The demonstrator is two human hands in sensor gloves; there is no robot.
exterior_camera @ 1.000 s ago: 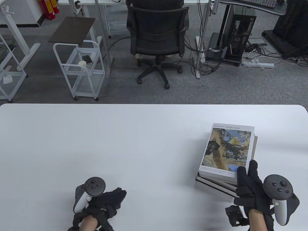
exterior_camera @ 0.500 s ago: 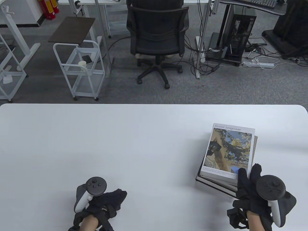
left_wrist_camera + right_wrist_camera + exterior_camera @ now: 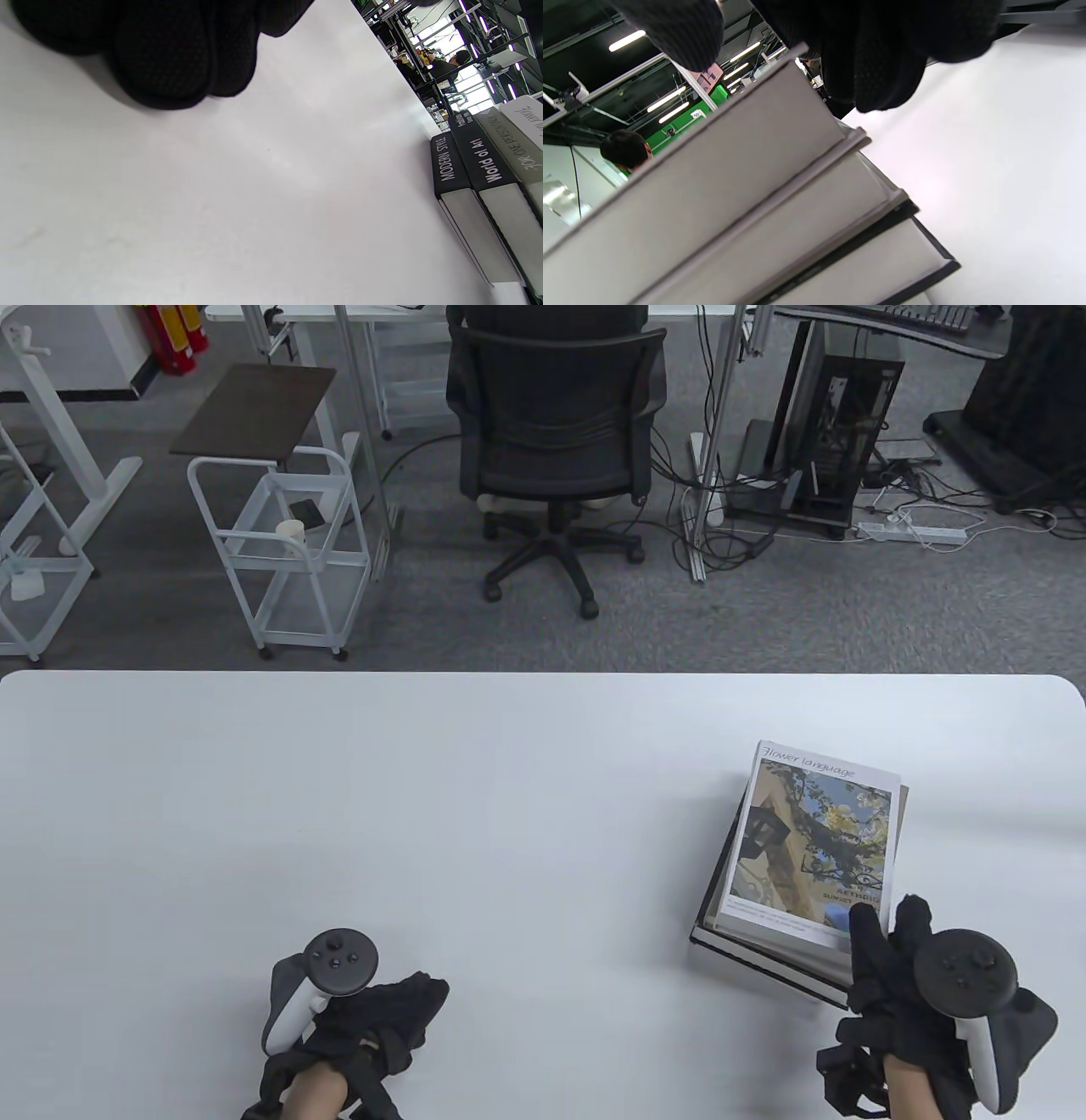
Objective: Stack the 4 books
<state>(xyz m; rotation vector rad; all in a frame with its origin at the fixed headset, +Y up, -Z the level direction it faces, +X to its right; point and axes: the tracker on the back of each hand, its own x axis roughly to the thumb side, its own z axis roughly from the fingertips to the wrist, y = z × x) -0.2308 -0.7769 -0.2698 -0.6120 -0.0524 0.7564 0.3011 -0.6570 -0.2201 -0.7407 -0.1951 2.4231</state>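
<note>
Your right hand (image 3: 899,984) sits at the near right corner of the stack of books (image 3: 806,857), which lies on the right side of the white counter (image 3: 424,814). Its fingers (image 3: 867,933) lie over the near right corner of the top book (image 3: 819,836), the one with the lantern photo and the title "Flower language". Whether your thumb is pinching that corner from below, you cannot tell from the table view.

Your left hand (image 3: 365,1027) rests on the counter near its front edge, well apart from the stack, fingers loosely curled and holding nothing.

The right wrist view gives you what the overhead camera cannot: the page edges of the books (image 3: 746,203) stepped one above another, with your gloved fingertips (image 3: 878,55) hanging over the upper corner and one finger (image 3: 674,29) apart on the other side of it. The left wrist view shows the spines: "MODERN STYLE" (image 3: 449,163) lowest against the counter, then "World of Art" (image 3: 481,159), then a grey spine (image 3: 511,146), then the white top one (image 3: 528,116).

In the table view, the stack's long axis runs away from you, leaning slightly to the right. The top book is turned a little against the ones below, its title end farthest from you, so the lower covers show along the left and right sides.
</note>
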